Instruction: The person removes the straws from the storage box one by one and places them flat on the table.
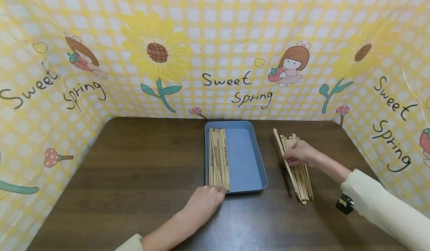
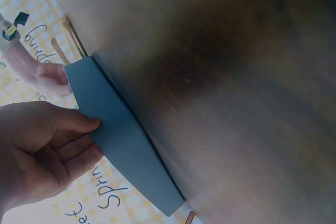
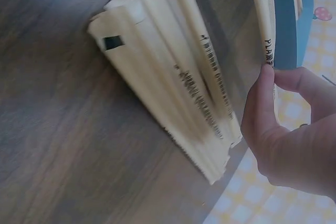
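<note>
A blue tray (image 1: 246, 157) lies on the table, with a row of paper-wrapped straws (image 1: 217, 155) lengthwise along its left side. My left hand (image 1: 206, 202) grips the tray's front wall near the left corner; in the left wrist view its thumb presses the outer face of the tray (image 2: 121, 124). To the right of the tray, my right hand (image 1: 304, 154) pinches one paper-wrapped straw (image 3: 264, 19) between thumb and forefinger, its printed wrapper showing in the right wrist view. Beneath that hand a loose pile of similar wrapped straws (image 3: 173, 72) rests on the table.
The dark wooden table (image 1: 134, 169) is enclosed at the back and both sides by a yellow checked cloth (image 1: 215, 49) printed with flowers and lettering. A small black device (image 1: 345, 204) is at the right wrist.
</note>
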A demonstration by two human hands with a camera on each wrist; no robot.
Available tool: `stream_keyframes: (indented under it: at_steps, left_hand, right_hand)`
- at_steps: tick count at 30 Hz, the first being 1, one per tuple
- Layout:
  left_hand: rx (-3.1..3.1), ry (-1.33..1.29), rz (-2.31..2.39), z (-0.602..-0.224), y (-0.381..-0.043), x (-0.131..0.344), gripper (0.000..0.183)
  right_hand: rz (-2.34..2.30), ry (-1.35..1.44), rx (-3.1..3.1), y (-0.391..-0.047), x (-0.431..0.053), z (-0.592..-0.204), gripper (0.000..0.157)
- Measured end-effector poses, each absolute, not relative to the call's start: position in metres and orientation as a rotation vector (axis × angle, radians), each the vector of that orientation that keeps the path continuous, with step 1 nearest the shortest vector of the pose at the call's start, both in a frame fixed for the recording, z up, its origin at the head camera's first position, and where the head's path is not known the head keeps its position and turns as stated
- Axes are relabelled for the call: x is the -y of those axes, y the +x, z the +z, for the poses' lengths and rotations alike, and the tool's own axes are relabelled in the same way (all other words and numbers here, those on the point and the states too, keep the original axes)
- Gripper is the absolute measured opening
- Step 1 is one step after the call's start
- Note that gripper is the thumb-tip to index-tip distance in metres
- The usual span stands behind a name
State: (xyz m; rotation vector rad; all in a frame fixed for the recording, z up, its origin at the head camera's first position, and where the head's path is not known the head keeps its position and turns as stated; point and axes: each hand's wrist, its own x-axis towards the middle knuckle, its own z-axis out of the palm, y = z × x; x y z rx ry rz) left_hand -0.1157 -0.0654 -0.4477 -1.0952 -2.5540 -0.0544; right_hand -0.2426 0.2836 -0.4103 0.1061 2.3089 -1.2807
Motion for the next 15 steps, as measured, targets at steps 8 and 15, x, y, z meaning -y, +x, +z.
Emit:
stream_keyframes:
  at_steps: [8,15]
  left_hand:
    - [2.559,-1.104,-0.058,-0.448,-0.115,0.065,0.016]
    - [2.568,-1.097,-0.069,-0.448,-0.116,0.065,0.015]
  right_hand:
    - [-1.290,0.167,-2.307,-0.235,-0.301,-0.416,0.024]
    - [-1.298,0.205,-2.303,-0.233,-0.307,-0.420,0.028]
